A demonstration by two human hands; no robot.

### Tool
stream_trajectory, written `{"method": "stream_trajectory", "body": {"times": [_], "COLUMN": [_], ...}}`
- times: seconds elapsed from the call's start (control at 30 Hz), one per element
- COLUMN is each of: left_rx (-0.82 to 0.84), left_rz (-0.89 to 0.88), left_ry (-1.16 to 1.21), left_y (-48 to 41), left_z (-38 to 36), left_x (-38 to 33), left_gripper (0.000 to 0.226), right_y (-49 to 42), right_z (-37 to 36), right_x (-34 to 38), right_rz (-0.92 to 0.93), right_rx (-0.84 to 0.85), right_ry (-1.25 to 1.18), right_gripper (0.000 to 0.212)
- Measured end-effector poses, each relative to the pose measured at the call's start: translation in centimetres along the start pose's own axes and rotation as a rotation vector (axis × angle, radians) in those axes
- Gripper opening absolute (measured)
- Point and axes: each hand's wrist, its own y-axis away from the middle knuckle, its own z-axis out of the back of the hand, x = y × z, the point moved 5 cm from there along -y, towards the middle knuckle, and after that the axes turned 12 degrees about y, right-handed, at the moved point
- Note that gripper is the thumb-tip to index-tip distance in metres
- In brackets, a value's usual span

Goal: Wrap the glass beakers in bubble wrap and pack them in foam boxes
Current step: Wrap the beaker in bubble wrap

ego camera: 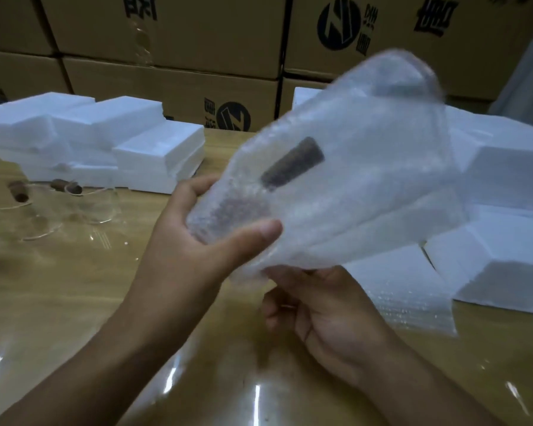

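I hold a sheet of bubble wrap (366, 192) up above the table, with a glass beaker inside it whose brown cork (293, 162) shows through. My left hand (206, 238) grips the bundle's lower left end, thumb across the front. Under the bundle's bottom edge, my right hand (323, 318) pinches the wrap from below. The beaker's glass body is blurred by the wrap. Several bare glass beakers with corks (71, 198) lie on the table at the left.
White foam boxes (154, 155) are stacked at the back left, and more foam boxes (493, 241) stand at the right. A pile of bubble wrap sheets (413, 305) lies by the right stack. Cardboard cartons (173, 35) form a wall behind the wooden table (59, 302).
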Motion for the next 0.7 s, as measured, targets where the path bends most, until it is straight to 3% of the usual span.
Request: {"method": "stream_trajectory", "body": {"times": [0.13,0.27,0.4,0.5,0.57,0.7], "left_rx": [0.149,0.129,-0.006,0.011,0.026,0.123], "left_rz": [0.325,0.468,0.513,0.58,0.587,0.564], "left_ry": [0.521,0.802,0.856,0.974,0.982,1.06], "left_y": [0.3,1.0,1.7,1.9,1.9,2.0], "left_z": [-0.7,-0.9,-0.9,-1.4,-1.4,-1.6], "left_x": [2.4,4.0,5.7,6.0,6.2,6.4], "left_gripper": [0.057,0.057,0.048,0.061,0.057,0.052], "right_y": [-0.4,-0.3,-0.4,-0.5,-0.4,-0.3], "right_z": [1.0,1.2,1.3,1.4,1.3,1.1], "right_x": [0.7,0.3,0.2,0.4,0.5,0.2], "right_rz": [0.101,0.077,0.067,0.105,0.122,0.105], "right_rx": [0.027,0.022,-0.061,-0.093,-0.081,0.005], "right_ry": [0.184,0.17,0.162,0.157,0.177,0.177], "right_gripper": [0.016,0.042,0.067,0.057,0.049,0.054]}}
